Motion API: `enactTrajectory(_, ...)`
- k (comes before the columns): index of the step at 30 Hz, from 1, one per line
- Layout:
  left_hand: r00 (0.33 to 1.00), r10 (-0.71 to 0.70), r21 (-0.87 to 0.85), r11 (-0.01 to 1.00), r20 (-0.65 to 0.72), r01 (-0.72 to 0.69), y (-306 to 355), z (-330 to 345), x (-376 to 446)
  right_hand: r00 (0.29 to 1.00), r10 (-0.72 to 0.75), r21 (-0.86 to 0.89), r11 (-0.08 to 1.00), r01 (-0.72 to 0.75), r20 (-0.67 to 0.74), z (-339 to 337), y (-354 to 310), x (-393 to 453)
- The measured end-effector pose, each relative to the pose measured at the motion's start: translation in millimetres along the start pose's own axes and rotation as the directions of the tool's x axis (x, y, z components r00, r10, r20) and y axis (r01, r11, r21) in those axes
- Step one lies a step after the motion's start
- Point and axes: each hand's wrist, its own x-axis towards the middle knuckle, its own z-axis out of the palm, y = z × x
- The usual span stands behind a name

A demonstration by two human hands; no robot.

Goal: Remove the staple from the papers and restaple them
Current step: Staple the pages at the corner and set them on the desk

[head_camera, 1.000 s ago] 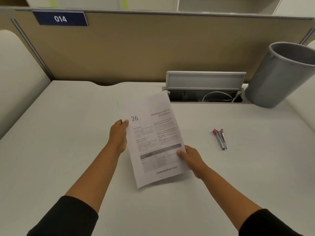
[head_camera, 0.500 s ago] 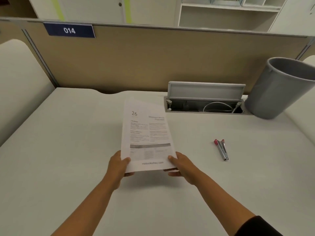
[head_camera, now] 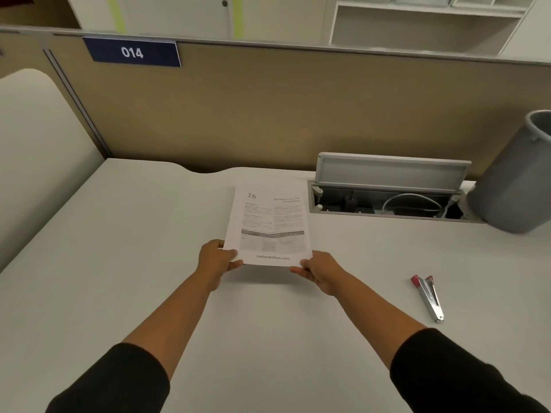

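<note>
White printed papers (head_camera: 269, 222) marked "26" lie square in front of me near the middle of the white desk (head_camera: 119, 263), their near edge a little lifted. My left hand (head_camera: 216, 259) pinches the bottom left corner and my right hand (head_camera: 320, 271) pinches the bottom right corner. A small silver stapler with red ends (head_camera: 428, 296) lies on the desk to the right of my right hand, apart from it. No staple can be made out on the papers.
An open cable hatch (head_camera: 387, 198) with a raised lid sits just right of the papers' far end. A grey bin (head_camera: 515, 180) stands at the far right. A tan partition (head_camera: 268, 114) closes the back of the desk.
The papers turned from tilted to straight and moved away from me. My left hand slid from the sheet's upper left edge down to its bottom left corner. The camera tilted up.
</note>
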Motion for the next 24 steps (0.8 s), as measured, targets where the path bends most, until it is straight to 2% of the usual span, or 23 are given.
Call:
enactTrajectory(5,0.998,-0.005,0.079,0.997,-0.059,0.01,3,13,49,0.994,0.065,0.028,0.998,-0.063,-0.09,4,-22,46)
enactTrajectory(10,0.987,0.024,0.185,0.983,-0.162,0.007,2,23,92,0.985,0.058,-0.022,0.998,-0.062,-0.163,2,-35,87)
enactTrajectory(12,0.986,0.033,0.208,0.978,-0.165,0.002,3,27,104,0.979,0.045,-0.077,0.995,-0.061,-0.201,1,-40,101)
enactTrajectory(15,0.98,0.094,0.245,0.968,-0.175,-0.049,6,31,112,0.98,-0.056,-0.234,0.972,0.01,-0.193,1,-45,113)
enactTrajectory(17,0.973,0.158,0.332,0.939,-0.169,-0.095,5,29,111,0.973,-0.08,-0.357,0.934,-0.002,-0.216,0,-45,114)
enactTrajectory(19,0.974,0.168,0.387,0.917,-0.154,-0.097,-1,27,105,0.959,-0.08,-0.409,0.912,-0.04,-0.271,-4,-40,109)
enactTrajectory(24,0.983,0.126,0.327,0.942,-0.137,-0.075,-13,24,72,0.931,-0.162,-0.565,0.823,-0.056,-0.328,-30,-33,80)
